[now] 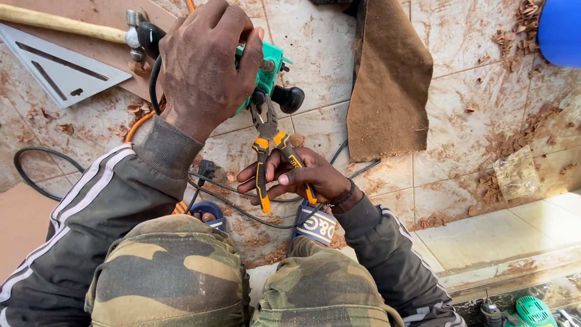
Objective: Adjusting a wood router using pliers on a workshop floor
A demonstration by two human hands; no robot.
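Sawdust-strewn tiles (pixel 339 54) underlie the left hand (pixel 206 60) clamped over, largely hiding, a green power tool (pixel 269 66), while the right hand (pixel 302 178) squeezes orange-handled pliers (pixel 269 151).

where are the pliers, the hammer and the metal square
pliers (pixel 266 121): head view, on the steel jaws above the orange-and-black handles
hammer (pixel 134 36): head view, on the metal head at the handle's end
metal square (pixel 36 57): head view, on the flat grey blade

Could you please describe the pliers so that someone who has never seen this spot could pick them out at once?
Start at the tiled floor between the crouching person's knees. There the left hand presses down on a green power tool. The pliers grip its underside, held by the right hand; only they have orange-and-black handles.
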